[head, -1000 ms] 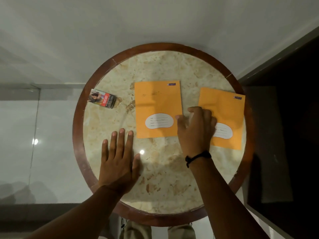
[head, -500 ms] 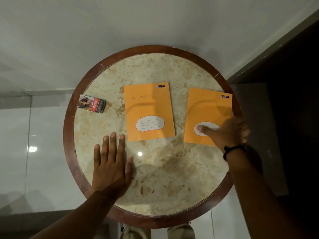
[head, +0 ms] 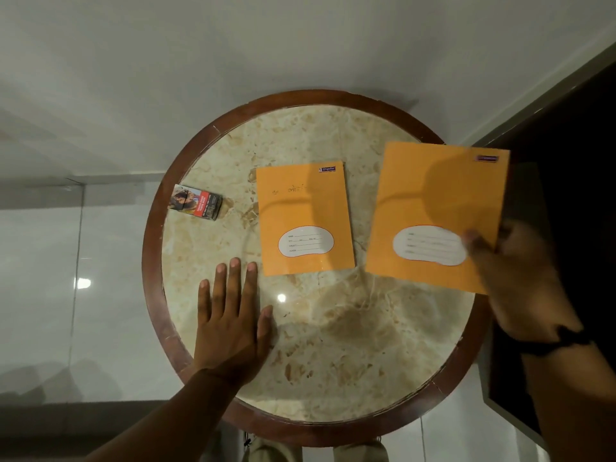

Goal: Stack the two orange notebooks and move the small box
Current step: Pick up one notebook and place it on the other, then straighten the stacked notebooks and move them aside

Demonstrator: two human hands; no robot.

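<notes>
At the left edge of the round marble tabletop (head: 333,345), in the middle left of the frame, lies the small box (head: 195,202), flat and apart from everything else; its printing shows a picture and a red panel, but the words are too small to read. Below and to the right of it, the left hand (head: 230,321) rests palm down on the stone, fingers straight and close together, thumb spread a little, holding nothing. Its fingertips stop just short of the lower left corner of the first orange notebook (head: 305,218), which lies flat near the frame's centre. That cover carries a white oval label with printed lines, a small brand patch at the upper right corner and faint handwriting near the top, none of it legible. Further right, the second orange notebook (head: 436,208) appears larger and hangs past the table's right rim. The right hand (head: 520,278) is closed on its lower right corner, thumb on the cover beside the white label; it is blurred, and a dark band circles the wrist.
</notes>
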